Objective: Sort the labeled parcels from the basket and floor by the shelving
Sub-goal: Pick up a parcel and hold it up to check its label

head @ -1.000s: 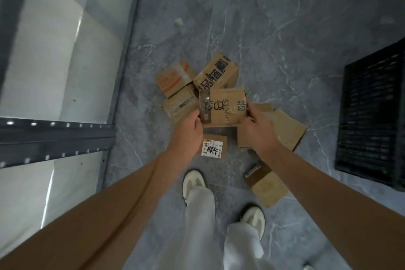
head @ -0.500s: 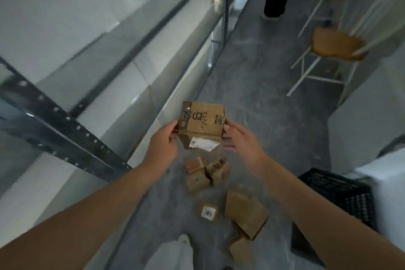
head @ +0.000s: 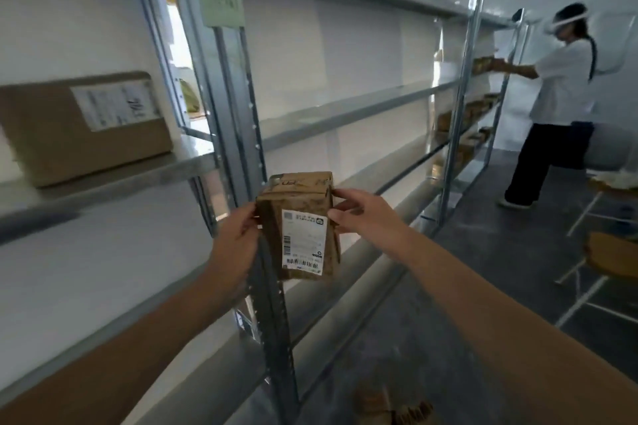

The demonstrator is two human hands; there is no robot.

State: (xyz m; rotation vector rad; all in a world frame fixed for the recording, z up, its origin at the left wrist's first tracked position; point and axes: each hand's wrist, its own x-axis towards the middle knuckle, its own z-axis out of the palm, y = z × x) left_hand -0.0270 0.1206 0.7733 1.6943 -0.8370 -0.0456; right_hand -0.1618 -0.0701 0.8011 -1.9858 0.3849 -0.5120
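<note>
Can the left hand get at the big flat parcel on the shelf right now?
Probably not yet: the left hand grips the small parcel. The flat parcel lies unblocked on the shelf up-left.

Landmark: the central upright post (head: 238,134) of the shelving.

Right of the post, the middle shelf (head: 345,110) runs open along its whole bay and can be reached from the aisle floor (head: 466,286). Left of the post, a flat carton (head: 83,128) fills the shelf, with room only above it.

Directly before the post, the parcel (head: 300,224) is gripped between the left hand (head: 234,245) and right hand (head: 366,217).

Far right of the post, a chair (head: 611,252) and a person (head: 559,97) narrow the aisle. Loose boxes (head: 397,407) lie near the post's foot.
</note>
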